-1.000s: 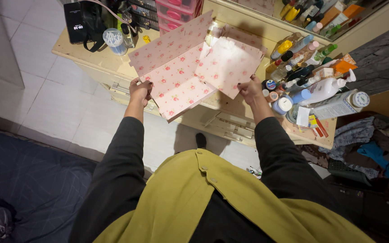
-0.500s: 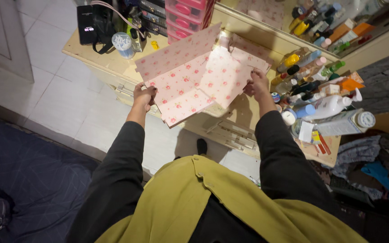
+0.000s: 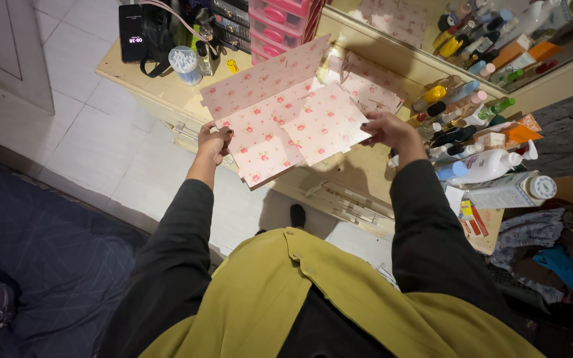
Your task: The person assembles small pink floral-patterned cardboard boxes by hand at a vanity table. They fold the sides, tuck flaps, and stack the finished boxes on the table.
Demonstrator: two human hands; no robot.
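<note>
Both hands grip the pink rose-printed folding cardboard panel [image 3: 280, 122] above the cream worktop [image 3: 167, 93]: left hand [image 3: 212, 141] pinches its near-left edge, right hand [image 3: 386, 129] its right flap; long axis runs left-right.

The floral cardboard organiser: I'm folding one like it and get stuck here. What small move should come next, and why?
Probably press the right-hand panel down flat. The right hand grips the edge of the floral cardboard organiser, whose right panel looks slightly raised beside the base, while the left hand pinches the left edge, steadying it above the dresser. The back flap stands tilted up.
</note>
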